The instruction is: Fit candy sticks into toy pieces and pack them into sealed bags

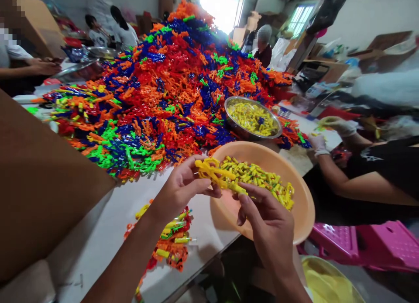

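Observation:
My left hand (183, 183) pinches a yellow plastic toy piece (212, 171) with thin limb-like parts. A short yellow tube-like piece (238, 188) sits between the thumb and fingers of my right hand (270, 220), its end against or very close to the toy piece. Whether the two are joined I cannot tell. Both hands are over the near left side of a peach plastic basin (306, 211), which holds many small yellow pieces (258, 176). Below my left forearm, a small heap of finished-looking orange, red and yellow toys with clear tubes (175, 253) lies on the white table (108, 233).
A big mound of red, orange, blue and green plastic pieces (183, 89) covers the table ahead. A metal bowl (276, 130) of yellow pieces leans against it. Cardboard (49, 185) stands at left. A gloved co-worker (369, 172) sits right, near pink stools (386, 246).

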